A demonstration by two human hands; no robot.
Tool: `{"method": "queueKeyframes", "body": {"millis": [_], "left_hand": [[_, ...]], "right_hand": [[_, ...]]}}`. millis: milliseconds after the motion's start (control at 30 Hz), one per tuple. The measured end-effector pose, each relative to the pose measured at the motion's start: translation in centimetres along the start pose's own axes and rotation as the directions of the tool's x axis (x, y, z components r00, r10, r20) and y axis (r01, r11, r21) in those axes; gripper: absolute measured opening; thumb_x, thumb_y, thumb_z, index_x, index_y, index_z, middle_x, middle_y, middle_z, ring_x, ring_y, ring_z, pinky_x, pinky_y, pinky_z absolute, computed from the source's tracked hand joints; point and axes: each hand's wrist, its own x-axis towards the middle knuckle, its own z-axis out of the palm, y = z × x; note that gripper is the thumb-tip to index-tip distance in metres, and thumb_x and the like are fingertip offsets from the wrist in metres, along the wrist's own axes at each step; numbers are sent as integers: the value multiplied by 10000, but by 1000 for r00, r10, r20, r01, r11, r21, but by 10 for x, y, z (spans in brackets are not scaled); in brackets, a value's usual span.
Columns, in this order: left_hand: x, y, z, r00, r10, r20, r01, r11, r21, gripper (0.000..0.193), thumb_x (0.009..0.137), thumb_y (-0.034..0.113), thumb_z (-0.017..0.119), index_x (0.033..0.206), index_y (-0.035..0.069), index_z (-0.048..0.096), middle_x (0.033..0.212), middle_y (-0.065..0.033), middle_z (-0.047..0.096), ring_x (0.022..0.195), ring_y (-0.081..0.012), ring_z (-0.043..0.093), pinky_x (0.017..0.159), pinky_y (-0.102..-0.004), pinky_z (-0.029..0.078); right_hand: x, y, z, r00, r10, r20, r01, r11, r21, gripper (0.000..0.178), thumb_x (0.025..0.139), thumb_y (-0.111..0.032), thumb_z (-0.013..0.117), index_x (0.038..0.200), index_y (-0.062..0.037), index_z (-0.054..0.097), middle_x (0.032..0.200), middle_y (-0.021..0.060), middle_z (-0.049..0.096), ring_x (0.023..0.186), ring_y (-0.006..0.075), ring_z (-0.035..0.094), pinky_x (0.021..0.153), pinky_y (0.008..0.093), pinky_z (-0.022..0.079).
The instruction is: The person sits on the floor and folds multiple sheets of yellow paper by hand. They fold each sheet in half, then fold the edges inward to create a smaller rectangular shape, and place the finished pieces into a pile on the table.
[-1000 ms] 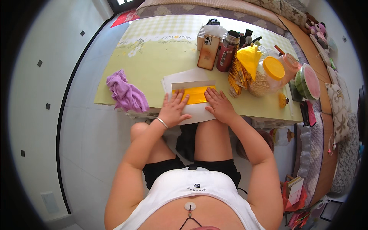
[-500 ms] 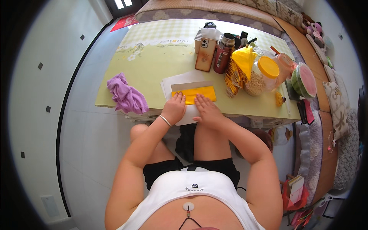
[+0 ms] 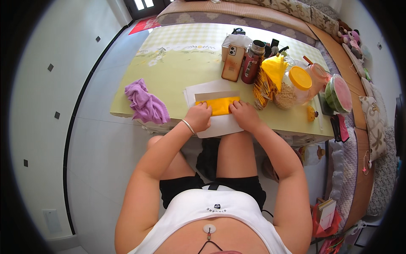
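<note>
A folded yellow paper strip [image 3: 219, 106] with a greyish band [image 3: 209, 97] along its far edge lies across white paper sheets [image 3: 220, 127] at the table's near edge. My left hand [image 3: 200, 116], with a bangle at its wrist, has its fingers curled round the strip's left end. At the opposite end, my right hand [image 3: 246, 115] pinches the strip between bent fingers. Both thumbs are partly hidden. Just beyond the right hand stands a bundle of folded yellow papers [image 3: 275, 71].
A phone [image 3: 234, 62] leans upright beside a red flask [image 3: 252, 63]. Farther right are a yellow-lidded jar [image 3: 287, 95] of pale bits, a pink container [image 3: 318, 75] and a cut watermelon [image 3: 339, 94]. A purple cloth [image 3: 146, 101] lies at the table's left edge.
Both hands went from resting flat-fingered on the yellow strip to curling their fingers round its two ends. They have moved farther apart. The whole view has shifted slightly.
</note>
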Motion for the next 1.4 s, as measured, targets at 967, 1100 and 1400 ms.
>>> {"method": "queueKeyframes", "body": {"millis": [967,1100,1400], "left_hand": [[15,31,34,820,-516,-250,386,819,-426,194,830,200,721,753,26,684,880,-150,631,853,-346,627,766,-448,516],[22,25,39,809,-536,-242,430,819,-379,203,840,212,684,754,28,687,883,-155,633,831,-349,633,752,-455,527],[24,23,40,823,-517,-237,413,830,-375,223,837,224,680,737,26,689,862,-166,634,816,-349,638,743,-448,534]], "right_hand": [[12,-43,37,861,288,-419,-89,897,434,427,829,-95,696,1231,7,595,1249,191,620,1154,382,580,1001,458,457],[2,-63,50,933,53,-355,35,971,238,618,823,-128,701,1386,39,510,1461,232,505,1392,368,452,1175,474,326],[-3,-72,52,984,110,-138,-76,969,235,971,776,-421,771,1487,97,359,1562,264,358,1491,373,299,1238,464,183]]}}
